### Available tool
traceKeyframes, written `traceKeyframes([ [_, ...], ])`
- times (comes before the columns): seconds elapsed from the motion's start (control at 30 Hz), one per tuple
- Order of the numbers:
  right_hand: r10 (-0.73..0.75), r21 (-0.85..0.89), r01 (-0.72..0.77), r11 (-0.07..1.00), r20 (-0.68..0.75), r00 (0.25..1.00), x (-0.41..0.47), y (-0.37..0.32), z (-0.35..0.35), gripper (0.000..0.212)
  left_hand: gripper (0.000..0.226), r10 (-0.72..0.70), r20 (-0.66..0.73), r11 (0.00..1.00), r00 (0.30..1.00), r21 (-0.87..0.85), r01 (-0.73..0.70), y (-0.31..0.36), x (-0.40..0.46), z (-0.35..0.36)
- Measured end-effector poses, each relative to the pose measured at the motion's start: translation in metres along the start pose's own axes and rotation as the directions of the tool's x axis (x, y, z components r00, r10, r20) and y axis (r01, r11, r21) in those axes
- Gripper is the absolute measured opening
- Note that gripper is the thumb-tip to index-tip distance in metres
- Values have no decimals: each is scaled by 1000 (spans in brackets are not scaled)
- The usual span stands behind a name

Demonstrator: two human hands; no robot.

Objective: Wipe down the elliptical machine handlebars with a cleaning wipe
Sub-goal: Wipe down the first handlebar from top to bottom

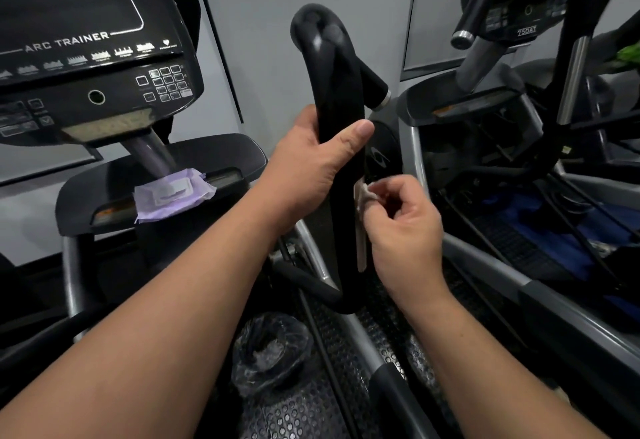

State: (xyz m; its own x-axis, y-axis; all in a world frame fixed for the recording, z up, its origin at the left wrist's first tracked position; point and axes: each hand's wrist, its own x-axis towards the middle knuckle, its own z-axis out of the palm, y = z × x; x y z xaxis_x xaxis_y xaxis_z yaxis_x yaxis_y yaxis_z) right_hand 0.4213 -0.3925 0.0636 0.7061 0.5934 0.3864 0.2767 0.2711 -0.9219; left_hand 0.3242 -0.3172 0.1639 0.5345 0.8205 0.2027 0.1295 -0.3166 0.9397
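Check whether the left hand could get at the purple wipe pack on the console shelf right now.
Probably yes: the wipe pack lies uncovered left of the left hand, but it must first release the handlebar.

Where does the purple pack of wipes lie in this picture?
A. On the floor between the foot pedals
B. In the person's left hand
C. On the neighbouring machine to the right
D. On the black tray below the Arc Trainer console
D: the purple pack of wipes rests on the black tray under the console, while the left hand grips the handlebar and the right hand holds a wipe.
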Motion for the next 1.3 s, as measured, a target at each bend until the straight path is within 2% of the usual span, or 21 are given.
traceKeyframes([
  [0.07,-24,-39,24,999,18,1000,-9,4,1,15,34,-3,-1,1000,1000,1,3,-2,-1,0],
  [0.2,47,-177,-37,984,55,997,-37,21,-7,29,32,-5,15,1000,1000,9,5,-3,-1,-1],
  [0.33,-186,-190,187,964,24,982,-20,-1,0,24,39,-7,-2,1000,1000,-4,7,-2,0,0],
  [0.4,-268,-258,279,925,77,960,-24,5,-1,21,36,-16,1,1000,1000,-14,16,-4,0,0],
  [0.53,-420,-410,496,765,266,868,-44,32,-10,20,34,-4,34,1000,999,-5,4,-2,-1,-1],
  [0.6,-521,-446,587,676,274,808,-30,25,-6,9,37,-1,40,1000,999,-21,2,0,0,-2],
  [0.67,-590,-485,616,621,228,774,-12,8,0,14,37,-6,42,1000,999,-25,7,-1,1,-2],
  [0.73,-624,-497,656,568,259,737,-7,5,-1,14,36,-16,40,999,999,-33,17,-2,1,-2],
  [0.87,-648,-497,779,383,457,610,-20,18,-10,8,37,-13,56,999,998,-48,15,0,0,-3],
  [1.03,-744,-560,762,326,345,572,2,-15,11,18,39,-14,43,998,999,-61,17,-2,1,-2],
  [1.13,-658,-628,751,204,480,580,-20,12,6,4,38,-15,64,996,998,-82,20,-5,3,-2],
  [1.2,-617,-632,762,142,546,567,-31,22,2,5,38,-8,90,992,996,-126,19,-4,5,-4],
  [1.3,-691,-680,716,161,440,573,-17,3,14,10,32,14,131,980,991,-200,13,-4,12,-8],
])
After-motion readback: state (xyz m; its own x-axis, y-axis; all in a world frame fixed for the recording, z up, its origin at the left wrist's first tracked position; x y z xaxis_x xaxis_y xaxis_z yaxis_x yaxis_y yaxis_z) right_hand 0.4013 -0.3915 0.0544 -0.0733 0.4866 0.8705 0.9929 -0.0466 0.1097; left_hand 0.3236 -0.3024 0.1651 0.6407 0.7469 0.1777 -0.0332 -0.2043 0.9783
